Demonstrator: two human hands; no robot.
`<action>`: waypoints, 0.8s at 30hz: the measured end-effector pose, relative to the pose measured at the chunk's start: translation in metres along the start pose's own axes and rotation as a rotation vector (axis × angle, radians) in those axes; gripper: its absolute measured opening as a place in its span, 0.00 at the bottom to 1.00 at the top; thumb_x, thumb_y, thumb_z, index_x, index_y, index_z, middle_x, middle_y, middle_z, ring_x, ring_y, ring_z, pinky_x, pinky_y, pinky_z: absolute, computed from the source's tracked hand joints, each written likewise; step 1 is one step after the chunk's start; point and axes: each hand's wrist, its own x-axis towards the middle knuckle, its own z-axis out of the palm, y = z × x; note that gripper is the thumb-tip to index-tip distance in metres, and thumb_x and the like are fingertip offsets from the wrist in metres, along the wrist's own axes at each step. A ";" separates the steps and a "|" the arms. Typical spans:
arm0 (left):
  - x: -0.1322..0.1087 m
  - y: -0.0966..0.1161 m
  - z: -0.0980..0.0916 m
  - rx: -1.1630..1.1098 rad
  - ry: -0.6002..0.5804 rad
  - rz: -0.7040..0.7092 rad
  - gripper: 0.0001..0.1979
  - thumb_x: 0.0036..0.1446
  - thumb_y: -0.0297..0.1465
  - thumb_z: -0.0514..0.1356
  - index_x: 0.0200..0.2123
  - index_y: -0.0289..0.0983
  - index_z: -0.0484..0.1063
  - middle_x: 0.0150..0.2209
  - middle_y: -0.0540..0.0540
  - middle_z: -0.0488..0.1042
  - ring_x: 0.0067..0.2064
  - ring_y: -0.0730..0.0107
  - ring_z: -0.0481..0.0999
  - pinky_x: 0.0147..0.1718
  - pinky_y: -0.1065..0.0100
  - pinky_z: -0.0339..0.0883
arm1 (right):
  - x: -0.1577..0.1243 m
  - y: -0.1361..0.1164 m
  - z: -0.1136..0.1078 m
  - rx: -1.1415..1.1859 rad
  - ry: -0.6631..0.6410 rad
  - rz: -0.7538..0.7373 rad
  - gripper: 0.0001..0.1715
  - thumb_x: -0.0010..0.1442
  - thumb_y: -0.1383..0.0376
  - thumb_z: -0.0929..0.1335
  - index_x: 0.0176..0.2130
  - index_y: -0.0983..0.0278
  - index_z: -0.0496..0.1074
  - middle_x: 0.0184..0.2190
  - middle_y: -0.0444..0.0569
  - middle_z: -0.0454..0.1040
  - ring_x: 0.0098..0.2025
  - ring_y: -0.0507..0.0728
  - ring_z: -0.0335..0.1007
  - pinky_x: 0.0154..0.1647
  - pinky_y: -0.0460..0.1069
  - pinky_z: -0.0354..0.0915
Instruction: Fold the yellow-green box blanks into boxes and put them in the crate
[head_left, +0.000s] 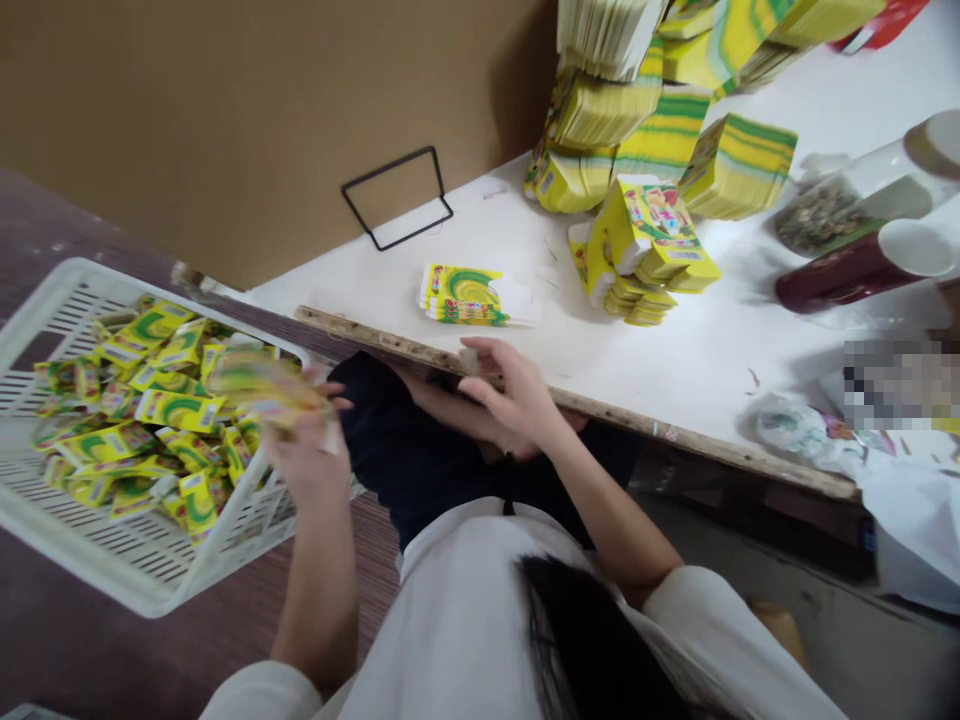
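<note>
My left hand [309, 452] is over the near rim of the white basket [161, 590], its fingers closed around a small yellow-green carton [266, 385] that motion smears. Beneath it lie several loose yellow-green cartons [180, 410] in the basket. My right hand [517, 395] is at the table's wooden edge, fingers apart, with nothing held that I can see. Something pale shows at one of its fingertips. Just beyond it, a small stack of flat cartons [465, 297] rests on the white tabletop [517, 255].
A bent black wire frame [397, 200] stands against a large cardboard box [285, 110]. More folded cartons [645, 250] and tall bundles [660, 130] are piled farther back. To the right are a dark red mug [847, 270], a clear jar [825, 210] and crumpled plastic [795, 425].
</note>
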 end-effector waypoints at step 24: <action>-0.036 -0.028 0.071 -0.366 -0.204 -0.601 0.37 0.40 0.57 0.73 0.48 0.37 0.77 0.47 0.37 0.79 0.48 0.54 0.80 0.47 0.58 0.76 | 0.031 -0.006 -0.003 -0.227 0.063 0.045 0.12 0.59 0.69 0.69 0.41 0.60 0.63 0.38 0.47 0.75 0.36 0.56 0.69 0.39 0.51 0.64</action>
